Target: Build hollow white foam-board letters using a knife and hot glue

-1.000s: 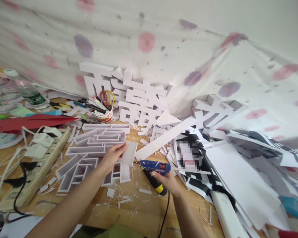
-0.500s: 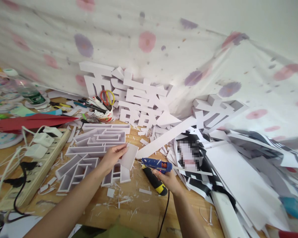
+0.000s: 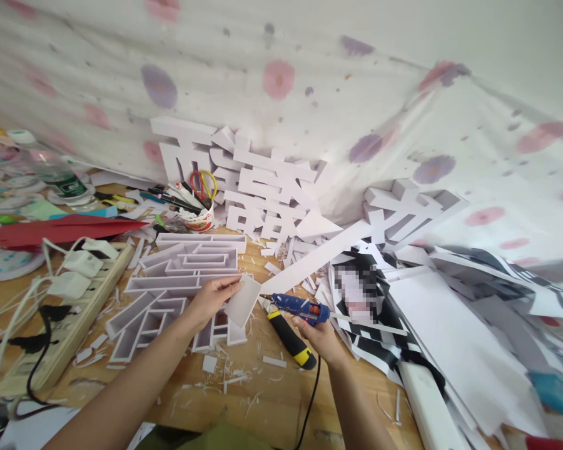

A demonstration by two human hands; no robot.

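My left hand (image 3: pixel 218 300) pinches a small flat white board piece (image 3: pixel 244 301) by its upper left edge. In my right hand (image 3: pixel 319 337) is a blue glue gun (image 3: pixel 296 305), its nozzle pointing left at the right edge of the board piece; whether they touch I cannot tell. A white glue stick (image 3: pixel 375 324) sticks out of the gun's back. Beneath the gun, a black and yellow utility knife (image 3: pixel 291 340) lies on the table. Under and behind my left hand is an open-backed white letter form (image 3: pixel 187 284) with thin walls.
A long white strip (image 3: pixel 319 256) slants just behind the nozzle. Finished white characters (image 3: pixel 272 181) lean on the curtain, near a cup of tools (image 3: pixel 197 219). A power strip (image 3: pixel 65 325) stands left, white sheets (image 3: pixel 455 337) right. Scraps litter the wooden table (image 3: pixel 244 406); the gun's cord (image 3: pixel 312 400) trails frontward.
The glue gun has shifted slightly right and up, with its nozzle now nearer the upper right edge of the board piece. My left hand and the piece moved a little and the piece tilted slightly.
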